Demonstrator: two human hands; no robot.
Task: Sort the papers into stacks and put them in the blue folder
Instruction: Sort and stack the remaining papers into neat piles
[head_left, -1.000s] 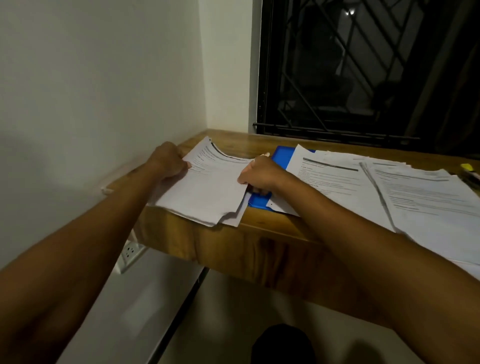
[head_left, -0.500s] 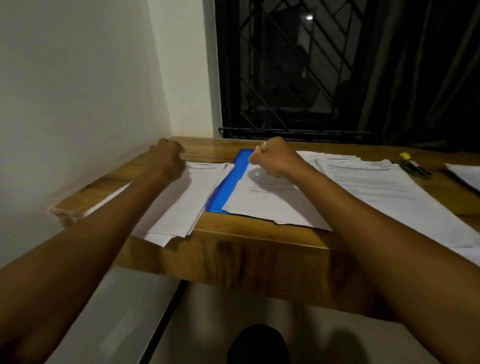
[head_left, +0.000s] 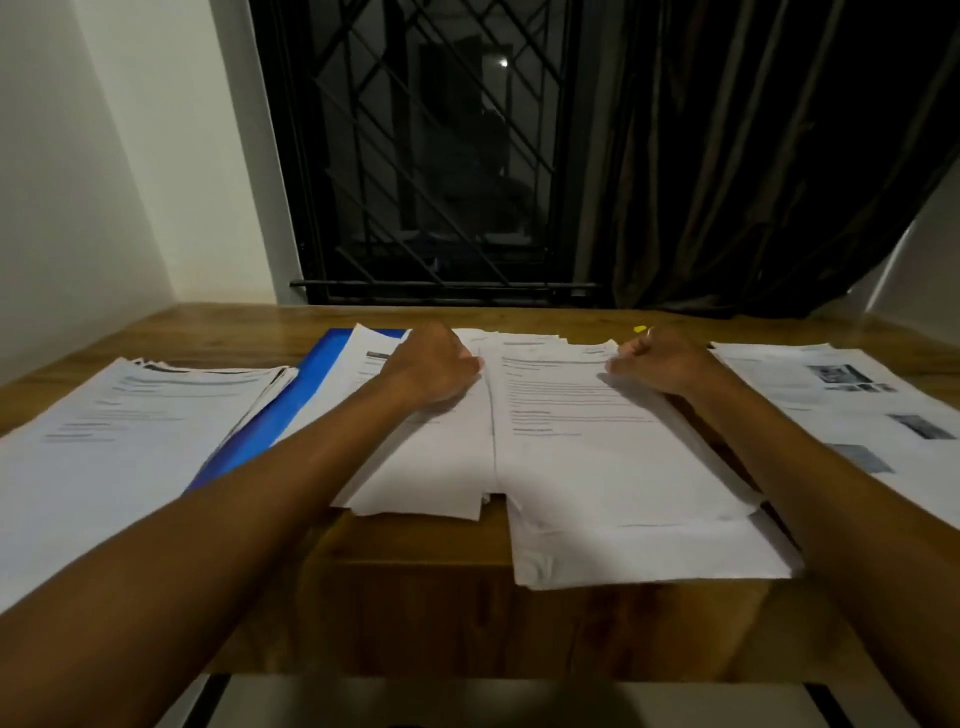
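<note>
Papers, four stacks, one blue folder, left hand, right hand, fingers gripping one

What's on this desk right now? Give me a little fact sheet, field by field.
surface: wooden desk
paper piles: four, side by side
folder: blue folder, partly under second pile
left hand: fingers curled at left edge of third pile
right hand: fingers curled at its right edge
far right: pages with pictures

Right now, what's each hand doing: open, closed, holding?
Left hand: curled at left edge of middle paper stack; hold unclear.
Right hand: same at its right edge.
</note>
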